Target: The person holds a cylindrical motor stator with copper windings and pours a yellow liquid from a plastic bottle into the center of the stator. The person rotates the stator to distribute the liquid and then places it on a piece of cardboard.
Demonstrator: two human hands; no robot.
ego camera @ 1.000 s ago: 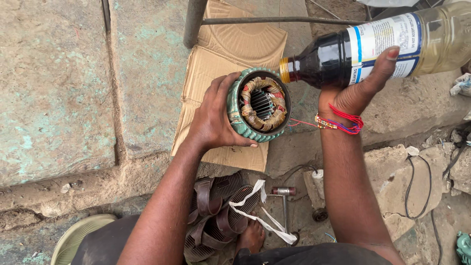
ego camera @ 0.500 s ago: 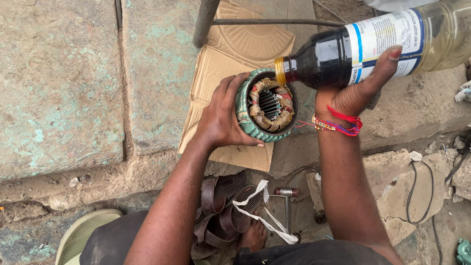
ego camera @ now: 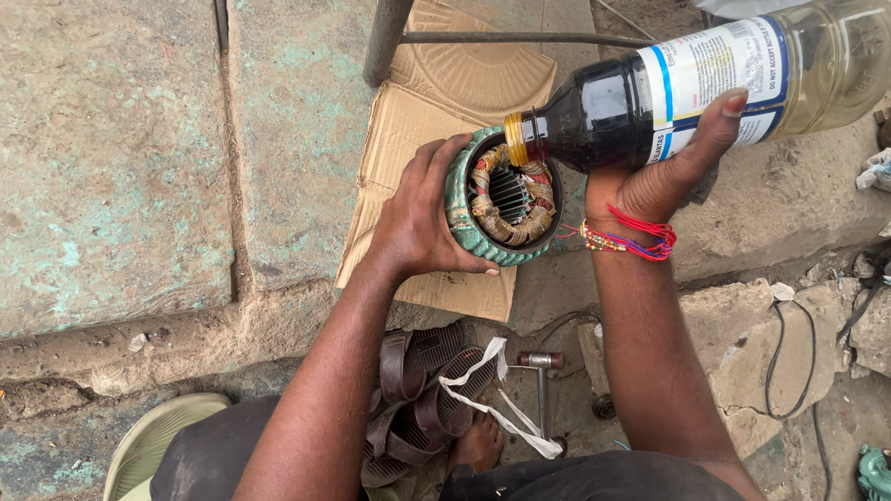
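My left hand (ego camera: 419, 218) grips a green ribbed motor stator (ego camera: 506, 197) from its left side, holding it tilted so its open end faces up. Copper windings wrapped in tape ring the inside. My right hand (ego camera: 670, 167) holds a clear plastic bottle (ego camera: 705, 79) tipped on its side, with dark liquid pooled at the neck. The bottle's yellow-ringed mouth rests over the stator's upper rim. A red thread bracelet sits on my right wrist.
A flattened piece of cardboard (ego camera: 436, 121) lies under the stator on stone slabs. A metal pipe leg (ego camera: 385, 37) stands at the top. Below are brown sandals (ego camera: 418, 390), a small hammer (ego camera: 541, 376), white cloth strips and a black cable (ego camera: 789, 353) on rubble.
The bottle mouth has come down to the stator's rim, and the camera view has shifted slightly right. The left hand keeps the same hold.
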